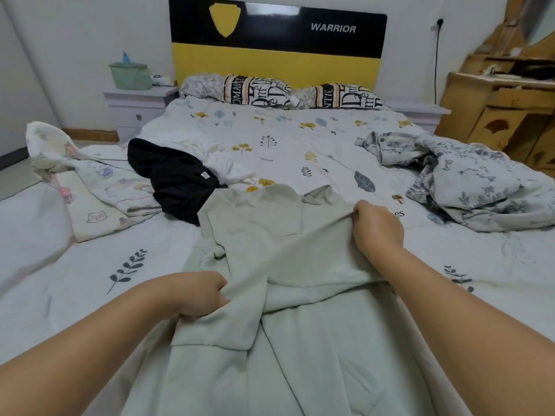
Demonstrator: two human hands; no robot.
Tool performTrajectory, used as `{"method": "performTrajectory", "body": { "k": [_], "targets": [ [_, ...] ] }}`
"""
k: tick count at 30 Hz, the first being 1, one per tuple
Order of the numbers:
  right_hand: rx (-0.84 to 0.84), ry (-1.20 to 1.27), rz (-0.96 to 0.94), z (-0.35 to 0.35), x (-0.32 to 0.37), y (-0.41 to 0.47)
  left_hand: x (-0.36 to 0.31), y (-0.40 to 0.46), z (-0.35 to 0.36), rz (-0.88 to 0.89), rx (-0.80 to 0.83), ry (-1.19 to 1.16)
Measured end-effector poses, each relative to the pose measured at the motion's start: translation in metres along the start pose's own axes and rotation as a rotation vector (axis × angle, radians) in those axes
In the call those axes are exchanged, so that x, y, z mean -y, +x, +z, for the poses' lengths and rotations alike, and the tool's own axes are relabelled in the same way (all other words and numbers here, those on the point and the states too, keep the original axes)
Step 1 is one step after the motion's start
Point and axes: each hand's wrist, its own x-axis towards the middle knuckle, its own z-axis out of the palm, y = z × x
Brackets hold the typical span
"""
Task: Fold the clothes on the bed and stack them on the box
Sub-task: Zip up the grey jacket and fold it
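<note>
Two bare forearms enter from the bottom corners of the view, each ending in a bare hand. No sleeve shows on either arm up to the frame edge. The left hand [195,295] and the right hand [377,228] carry no rings, watch, bracelet or gloves. Fingernails are mostly hidden from view.

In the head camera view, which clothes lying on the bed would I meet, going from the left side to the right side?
Cartoon-print garment → black garment → pale green sweatshirt, gripped by both hands → grey floral garment.
</note>
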Motion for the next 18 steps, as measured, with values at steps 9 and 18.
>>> {"method": "performTrajectory", "body": {
  "k": [9,18],
  "targets": [
    [0.407,0.147,-0.175,0.011,0.044,0.009,0.014,0.003,-0.004,-0.067,0.039,-0.388],
    [0.305,0.263,-0.558,0.001,0.066,-0.084,0.016,-0.013,-0.003,-0.076,0.086,-0.63]
  ]
}}
